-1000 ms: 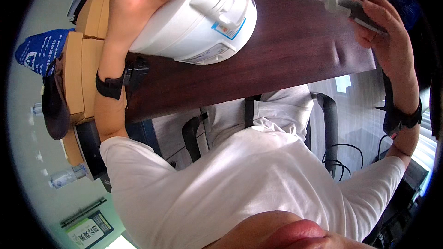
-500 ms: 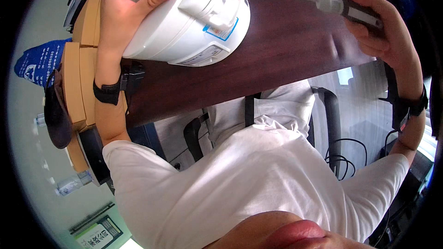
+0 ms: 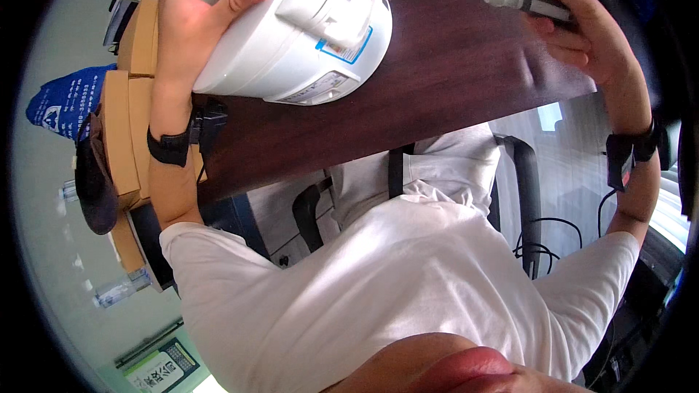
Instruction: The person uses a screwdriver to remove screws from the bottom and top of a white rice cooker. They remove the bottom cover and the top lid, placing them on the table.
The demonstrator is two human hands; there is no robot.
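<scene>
A white rounded appliance (image 3: 251, 58), perhaps a small cooker, lies tilted on the dark brown table at the upper left. My left hand (image 3: 195, 25) grips it from the left, thumb pressed along its rim and the other fingertips cut off by the picture's edge. In my right hand (image 3: 593, 33) is a screwdriver (image 3: 540, 6) with a grey and black handle. Its long thin shaft runs left, and the tip meets the raised housing on the appliance's side. Whether the tip sits in a hole or screw, I cannot tell. A blue-edged label (image 3: 348, 47) is below the housing.
Cardboard boxes (image 3: 129, 131) stand left of the table, with a blue printed bag (image 3: 65, 102) and a dark cap-like item (image 3: 95, 175) beside them. A chair armrest (image 3: 523, 189) and black cables (image 3: 539, 247) are below the table's edge at right.
My right hand and the screwdriver have shifted left and slightly up, toward the appliance. The tip has moved a little left. My left hand keeps its grip, and the appliance has barely shifted.
</scene>
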